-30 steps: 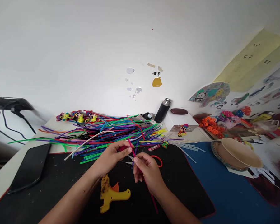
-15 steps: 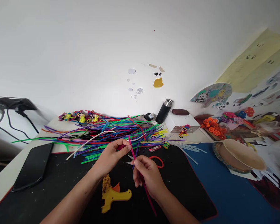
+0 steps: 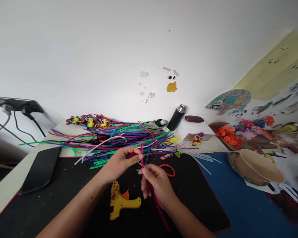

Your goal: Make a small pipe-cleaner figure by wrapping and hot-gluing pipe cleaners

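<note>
A magenta pipe cleaner (image 3: 160, 211) runs between my two hands above the black mat. My left hand (image 3: 121, 164) pinches it near its upper end, thumb against the fingers, with a short tip standing up. Lower down, my right hand (image 3: 157, 185) grips the same stem, and its long tail hangs towards me. A darker pink part shows behind my left fingers; its shape is mostly hidden. Scissors with a red handle (image 3: 173, 172) lie behind my right hand, blades largely covered. On the mat below rests a yellow glue gun (image 3: 125, 203) with an orange trigger.
A heap of colourful pipe cleaners (image 3: 124, 132) spreads along the wall. A black phone (image 3: 41, 172) lies left. Behind stand a black flask (image 3: 176, 118), a white box (image 3: 196, 129) and small figures (image 3: 89, 121). To the right are a bowl (image 3: 260, 167) and orange flowers (image 3: 228, 135).
The view has shifted slightly, so the surroundings sit a little farther right. Both hands keep their grip on the magenta pipe cleaner; its upper tip now stands more upright. The scissor blades are more covered.
</note>
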Demonstrator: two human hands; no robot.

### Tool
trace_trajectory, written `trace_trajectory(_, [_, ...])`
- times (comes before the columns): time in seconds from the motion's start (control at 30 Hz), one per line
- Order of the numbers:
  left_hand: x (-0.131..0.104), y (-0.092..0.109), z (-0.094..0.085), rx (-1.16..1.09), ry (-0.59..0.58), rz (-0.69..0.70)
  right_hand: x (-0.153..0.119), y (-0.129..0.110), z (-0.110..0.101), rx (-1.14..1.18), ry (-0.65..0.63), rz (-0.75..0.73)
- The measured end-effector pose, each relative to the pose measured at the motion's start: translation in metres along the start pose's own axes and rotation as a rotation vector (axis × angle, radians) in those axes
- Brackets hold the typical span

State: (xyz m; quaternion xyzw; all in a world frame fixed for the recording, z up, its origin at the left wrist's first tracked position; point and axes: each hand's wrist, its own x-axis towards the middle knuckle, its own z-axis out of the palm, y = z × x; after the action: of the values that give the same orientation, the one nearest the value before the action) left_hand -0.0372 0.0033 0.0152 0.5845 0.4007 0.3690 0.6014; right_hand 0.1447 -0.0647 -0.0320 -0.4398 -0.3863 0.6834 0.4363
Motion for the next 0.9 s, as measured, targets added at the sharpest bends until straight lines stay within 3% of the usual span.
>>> trace_trajectory(0.23, [-0.007, 0.013, -0.007, -0.136, 0.057, 0.012, -0.003, -0.002, -0.003, -0.131, -0.113, -0.001])
trace_trajectory(0.33, [-0.016, 0.025, -0.022, -0.341, 0.046, 0.034, -0.003, 0.001, -0.01, -0.213, -0.117, -0.013])
trace_trajectory(0.43, [-0.025, 0.035, -0.04, -0.497, -0.036, 0.106, -0.004, 0.006, -0.012, -0.323, -0.129, -0.017])
trace_trajectory(0.57, [-0.029, 0.039, -0.054, -0.47, 0.035, 0.135, -0.01, 0.007, -0.002, -0.654, -0.212, -0.079])
trace_trajectory(0.73, [-0.024, 0.036, -0.052, -0.419, 0.099, 0.082, -0.014, 0.002, 0.01, -1.228, -0.37, -0.244])
trace_trajectory(0.9, [-0.02, 0.033, -0.051, -0.423, 0.129, 0.077, -0.014, 0.007, 0.017, -1.471, -0.436, -0.227])
